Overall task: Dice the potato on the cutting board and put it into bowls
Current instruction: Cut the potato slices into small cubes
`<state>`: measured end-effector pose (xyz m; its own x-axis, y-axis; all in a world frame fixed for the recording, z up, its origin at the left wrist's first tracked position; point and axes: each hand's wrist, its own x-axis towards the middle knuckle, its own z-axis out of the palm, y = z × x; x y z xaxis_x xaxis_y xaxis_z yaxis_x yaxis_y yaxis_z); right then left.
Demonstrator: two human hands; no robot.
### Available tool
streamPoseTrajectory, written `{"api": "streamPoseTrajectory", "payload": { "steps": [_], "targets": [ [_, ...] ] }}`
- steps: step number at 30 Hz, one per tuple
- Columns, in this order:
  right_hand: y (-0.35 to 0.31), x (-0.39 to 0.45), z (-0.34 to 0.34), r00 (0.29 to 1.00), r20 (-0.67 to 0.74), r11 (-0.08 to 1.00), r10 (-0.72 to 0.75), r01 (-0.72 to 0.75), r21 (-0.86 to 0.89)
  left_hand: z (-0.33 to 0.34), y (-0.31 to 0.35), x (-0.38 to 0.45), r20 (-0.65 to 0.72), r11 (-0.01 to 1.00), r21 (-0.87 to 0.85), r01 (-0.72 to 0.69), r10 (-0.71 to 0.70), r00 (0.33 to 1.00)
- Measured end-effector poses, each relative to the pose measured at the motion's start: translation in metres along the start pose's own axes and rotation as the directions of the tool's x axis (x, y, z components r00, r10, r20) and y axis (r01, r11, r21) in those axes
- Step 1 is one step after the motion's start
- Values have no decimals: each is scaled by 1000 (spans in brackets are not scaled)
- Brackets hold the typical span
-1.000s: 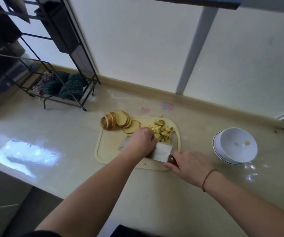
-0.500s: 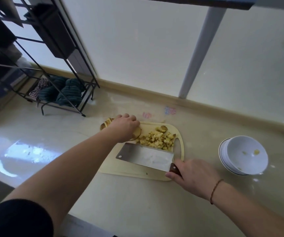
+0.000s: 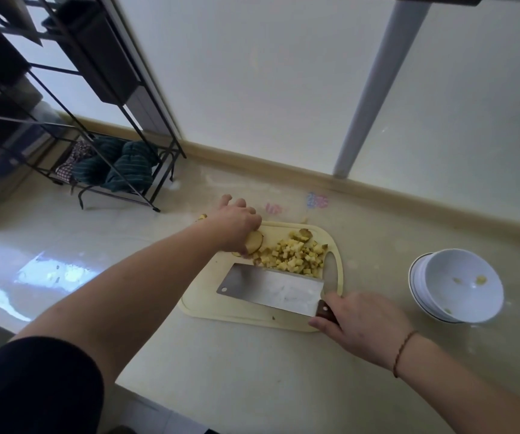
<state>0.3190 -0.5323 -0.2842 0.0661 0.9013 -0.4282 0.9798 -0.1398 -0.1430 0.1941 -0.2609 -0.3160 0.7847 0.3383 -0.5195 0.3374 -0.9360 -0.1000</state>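
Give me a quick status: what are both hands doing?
Left hand grips potato slices at the cutting board's far corner. Right hand holds the cleaver, blade lying flat. Diced potato piled on the board; bowls nearly empty. Nothing in the way.

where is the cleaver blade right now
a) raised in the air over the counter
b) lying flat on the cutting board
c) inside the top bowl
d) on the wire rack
b: the cleaver lies broad side up on the cutting board, just near of the diced potato, with the right hand on its handle.
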Motion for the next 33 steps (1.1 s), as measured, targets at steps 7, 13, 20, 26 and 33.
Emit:
{"api": "streamPoseTrajectory", "payload": {
  "steps": [7,13,20,26,33],
  "targets": [
    [3,-3,-1,1000,-2,1000,-14,14,-2,-1,6,-1,-63,993,-118,-7,0,998],
    [2,-10,0,1000,0,1000,-10,10,-9,-6,12,-21,-244,930,-364,-52,-42,969],
    [5,-26,23,997,-71,996,31,-24,87,29,18,-89,-201,287,-958,-9,-648,734],
    [-14,-31,28,991,61,754,120,-131,644,104,41,-131,225,-253,-967,22,-813,537],
    [-42,-14,39,901,412,159,139,-431,889,110,67,-121,119,-82,-993,87,-764,635]
  ]
}}
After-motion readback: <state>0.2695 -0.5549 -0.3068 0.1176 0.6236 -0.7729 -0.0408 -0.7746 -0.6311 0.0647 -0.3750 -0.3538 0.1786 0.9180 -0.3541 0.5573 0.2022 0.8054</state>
